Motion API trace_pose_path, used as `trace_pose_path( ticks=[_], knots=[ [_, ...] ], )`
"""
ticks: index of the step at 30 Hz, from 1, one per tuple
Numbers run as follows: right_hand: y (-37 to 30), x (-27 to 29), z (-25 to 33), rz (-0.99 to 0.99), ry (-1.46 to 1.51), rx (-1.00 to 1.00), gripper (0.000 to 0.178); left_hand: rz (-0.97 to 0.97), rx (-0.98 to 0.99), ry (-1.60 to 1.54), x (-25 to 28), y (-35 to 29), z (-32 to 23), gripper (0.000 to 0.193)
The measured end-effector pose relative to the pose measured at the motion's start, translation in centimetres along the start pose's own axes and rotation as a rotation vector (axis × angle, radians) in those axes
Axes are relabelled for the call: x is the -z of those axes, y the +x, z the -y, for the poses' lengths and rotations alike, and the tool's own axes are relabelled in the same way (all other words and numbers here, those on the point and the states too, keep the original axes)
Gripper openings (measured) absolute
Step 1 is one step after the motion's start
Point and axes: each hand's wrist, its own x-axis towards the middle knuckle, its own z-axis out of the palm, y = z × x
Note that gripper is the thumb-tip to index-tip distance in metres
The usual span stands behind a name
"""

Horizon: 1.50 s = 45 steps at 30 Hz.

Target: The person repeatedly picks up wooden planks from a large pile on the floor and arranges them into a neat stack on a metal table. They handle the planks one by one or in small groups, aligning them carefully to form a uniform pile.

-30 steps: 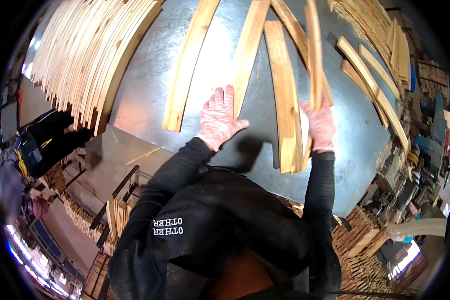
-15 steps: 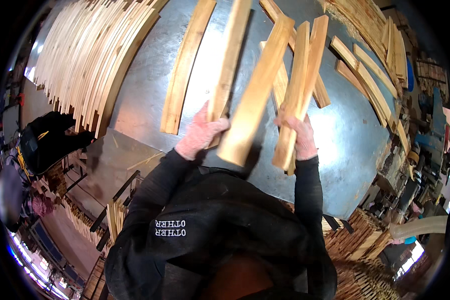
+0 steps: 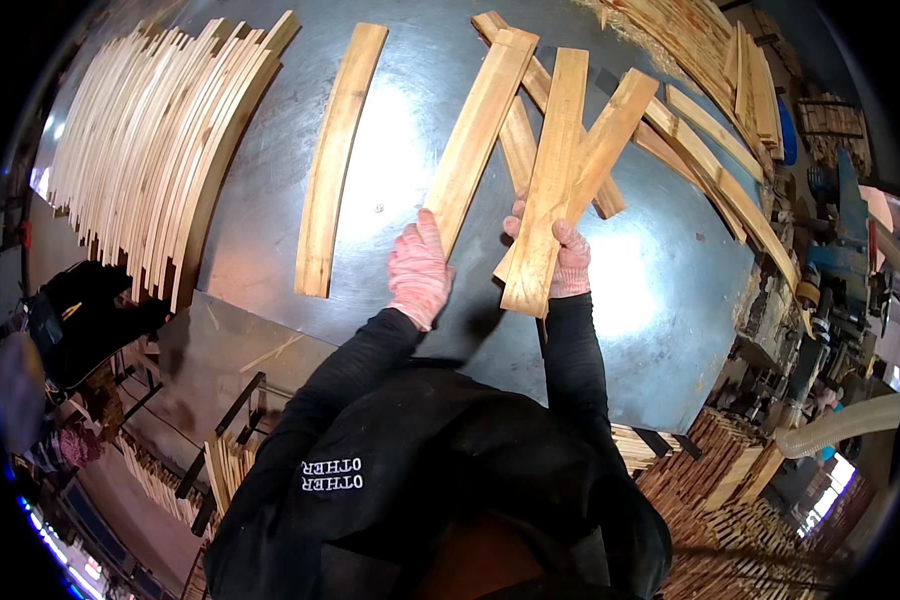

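My left hand (image 3: 420, 268), in a pinkish knitted glove, is closed around the near end of a wooden board (image 3: 478, 125). A lengthwise line runs along that board; I cannot tell whether a second one lies under it. My right hand (image 3: 568, 255), gloved alike, grips a pale board (image 3: 550, 190), thumb on its right edge and fingers at its left. Crossing beneath this is another board (image 3: 615, 135), slanting up to the right. Farther back, a darker board (image 3: 600, 190) and a short visible stretch of board (image 3: 517, 145) cross under them on the metal table (image 3: 270, 190).
One board (image 3: 340, 160) lies alone left of my hands. At the far left stands a row of many narrow boards (image 3: 160, 150) side by side. Loose strips (image 3: 715, 170) and sawdust (image 3: 630, 40) lie at the right, by machinery (image 3: 820, 310). A pale hose (image 3: 845, 425) is at lower right.
The blurred board between my hands no longer hangs there. My left hand's board now leans right, by the crossed boards. My right hand's boards have spread into a cross. The whole view shifted slightly.
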Motion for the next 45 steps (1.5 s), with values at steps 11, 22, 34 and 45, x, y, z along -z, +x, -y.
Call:
trace_pose_path(
  ticks=[11, 22, 34, 45],
  knots=[
    [2.0, -4.8, -7.8, -0.454, -1.132, 0.192, 0.068, 0.565, 0.025, -1.372, 1.5, 1.6, 3.5, 0.083],
    [-7.0, 1.6, -3.0, -0.775, -2.28, -0.003, 0.115, 0.695, -0.081, -1.977, 13.3, 0.3, 5.7, 0.078],
    [-5.5, 3.3, -5.0, -0.949, -2.256, 0.035, 0.089, -0.331, 0.104, -0.769, 34.5, 36.4, 16.5, 0.036],
    [-4.5, 2.2, -7.0, -1.266, -2.639, -0.344, 0.091, -0.538, 0.244, -0.028, 35.5, 65.8, 22.1, 0.039]
  ],
)
